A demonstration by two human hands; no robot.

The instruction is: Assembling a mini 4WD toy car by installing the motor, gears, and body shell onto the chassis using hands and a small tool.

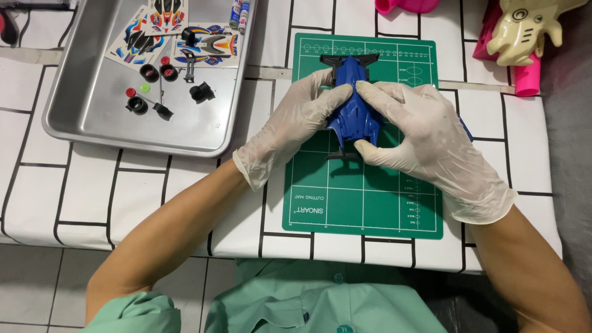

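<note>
A steel tray point(92, 117) of small wheels point(150, 73) and sticker sheets point(206, 44) sits far left. On the green cutting mat point(370, 203), gloved left hand point(296, 123) and right hand point(425, 139) both clamp the blue toy car body point(354, 111), fingers curled over it.

Three sticker sheets point(169, 34) in the metal tray point(86, 117) at upper left, flat, overlapping, printed in red, blue, yellow and black on white backing. Two small white-and-blue tubes point(240, 13) side by side at the tray's top right edge, labels too small to make out.
</note>
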